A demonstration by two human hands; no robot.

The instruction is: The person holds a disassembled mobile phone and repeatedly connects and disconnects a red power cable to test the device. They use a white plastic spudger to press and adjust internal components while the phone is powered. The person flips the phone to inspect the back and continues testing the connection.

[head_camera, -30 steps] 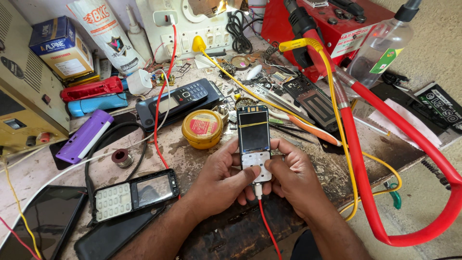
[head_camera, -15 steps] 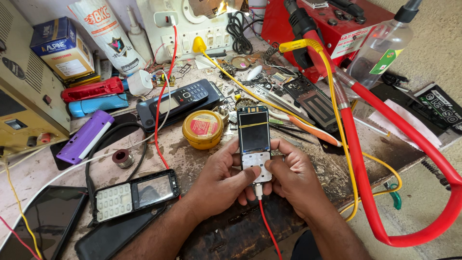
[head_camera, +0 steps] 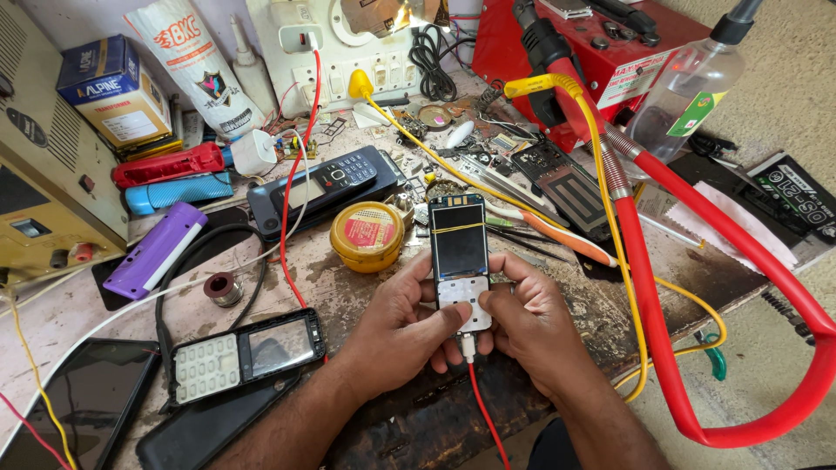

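Both thumbs sit over the lower part of the phone board (head_camera: 460, 261), so most of the white keypad sheet is covered, and the left hand (head_camera: 396, 326) and right hand (head_camera: 531, 326) hide its side edges down there too. The plug under it is mostly buried between the palms. The red cable (head_camera: 488, 418) runs off the bottom edge. The dark tablet (head_camera: 74, 409) at the bench's near left corner is cut off by the frame, same for the yellow box (head_camera: 39, 183) on the left edge. The small parts at the back of the bench near the switchboard (head_camera: 348, 35) are too tiny to make out.
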